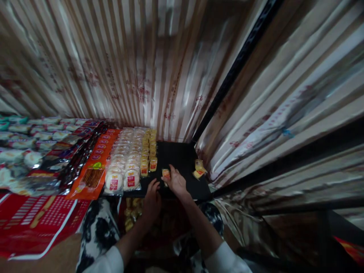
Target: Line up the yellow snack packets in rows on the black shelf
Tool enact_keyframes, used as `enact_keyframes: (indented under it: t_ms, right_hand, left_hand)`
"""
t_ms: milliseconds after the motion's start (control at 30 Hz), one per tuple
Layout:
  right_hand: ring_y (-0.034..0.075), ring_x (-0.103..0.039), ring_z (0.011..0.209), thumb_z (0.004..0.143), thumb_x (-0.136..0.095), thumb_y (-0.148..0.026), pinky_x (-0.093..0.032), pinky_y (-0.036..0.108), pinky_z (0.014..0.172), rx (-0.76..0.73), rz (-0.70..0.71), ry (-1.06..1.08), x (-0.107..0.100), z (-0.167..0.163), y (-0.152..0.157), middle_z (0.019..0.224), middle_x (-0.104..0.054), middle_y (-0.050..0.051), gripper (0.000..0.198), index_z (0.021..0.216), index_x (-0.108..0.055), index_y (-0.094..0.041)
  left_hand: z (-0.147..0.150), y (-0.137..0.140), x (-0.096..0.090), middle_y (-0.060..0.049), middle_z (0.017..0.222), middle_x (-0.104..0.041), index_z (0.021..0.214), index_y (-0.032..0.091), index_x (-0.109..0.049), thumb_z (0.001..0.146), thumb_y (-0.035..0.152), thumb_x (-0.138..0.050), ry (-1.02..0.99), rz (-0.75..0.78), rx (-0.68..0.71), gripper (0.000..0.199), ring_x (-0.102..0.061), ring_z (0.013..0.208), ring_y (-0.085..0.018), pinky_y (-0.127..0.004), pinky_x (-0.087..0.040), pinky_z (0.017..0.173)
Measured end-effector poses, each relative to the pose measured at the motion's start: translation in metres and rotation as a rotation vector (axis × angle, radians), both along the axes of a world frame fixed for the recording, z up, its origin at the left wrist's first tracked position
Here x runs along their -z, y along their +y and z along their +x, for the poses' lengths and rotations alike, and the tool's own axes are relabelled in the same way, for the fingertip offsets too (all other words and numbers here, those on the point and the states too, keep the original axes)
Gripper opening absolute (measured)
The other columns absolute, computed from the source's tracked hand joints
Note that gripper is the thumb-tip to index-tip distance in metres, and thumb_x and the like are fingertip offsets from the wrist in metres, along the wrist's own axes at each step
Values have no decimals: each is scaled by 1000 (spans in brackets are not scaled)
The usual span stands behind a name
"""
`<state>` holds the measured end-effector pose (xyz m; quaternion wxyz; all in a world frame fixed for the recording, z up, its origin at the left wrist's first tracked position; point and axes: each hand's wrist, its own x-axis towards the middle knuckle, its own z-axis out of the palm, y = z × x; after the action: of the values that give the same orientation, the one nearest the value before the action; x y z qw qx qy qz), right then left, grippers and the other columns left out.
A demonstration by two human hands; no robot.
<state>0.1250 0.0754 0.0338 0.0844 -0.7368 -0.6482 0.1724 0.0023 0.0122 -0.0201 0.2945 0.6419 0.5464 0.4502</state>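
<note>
My right hand (176,182) grips a small yellow snack packet (166,174) with a red label, over the black shelf (178,153). Just left of it is my left hand (152,199), its fingers bent near the shelf's front edge; whether it holds anything is hidden. Beyond my left hand, rows of similar yellow packets (144,167) stand lined up front to back. Two loose yellow packets (198,173) lie at the shelf's right end.
Left of the yellow rows are round white crackers in clear wrappers (131,179), orange snack bags (92,178), dark shiny bags (64,163) and white-wrapped items (18,143). A red carton (36,223) lies at lower left. Below the shelf, more yellow packets (133,212) show. Striped sheeting (142,76) hangs behind, crossed by a dark post (227,85).
</note>
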Motion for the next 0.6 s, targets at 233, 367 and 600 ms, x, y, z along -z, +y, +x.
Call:
enact_keyframes:
  t_ms: [233, 367, 600]
  right_hand:
    - [19, -58, 88, 71, -63, -33, -44, 26, 75, 31, 72, 282, 22, -15, -6, 91, -62, 6, 45, 112, -56, -17]
    - [14, -56, 70, 70, -61, -30, -47, 25, 67, 31, 218, 485, 31, -22, -1, 82, -58, 2, 29, 96, -63, -19]
    - [12, -55, 64, 72, -56, -28, -51, 26, 63, 112, 391, 798, 36, -38, 17, 85, -56, 4, 23, 93, -61, -18]
  left_hand:
    - [-3, 2, -5, -12, 126, -51, 113, 14, -53, 74, 3, -34, 10, -23, -3, 44, -50, 116, -18, -38, -43, 99]
    - [-10, 7, -4, -11, 130, -50, 119, 15, -50, 77, 7, -35, 18, 42, -16, 45, -44, 123, -18, -40, -37, 104]
    - [-16, 26, 7, -13, 133, -47, 123, 14, -48, 78, 6, -34, 75, 94, -54, 48, -42, 126, -20, -43, -36, 105]
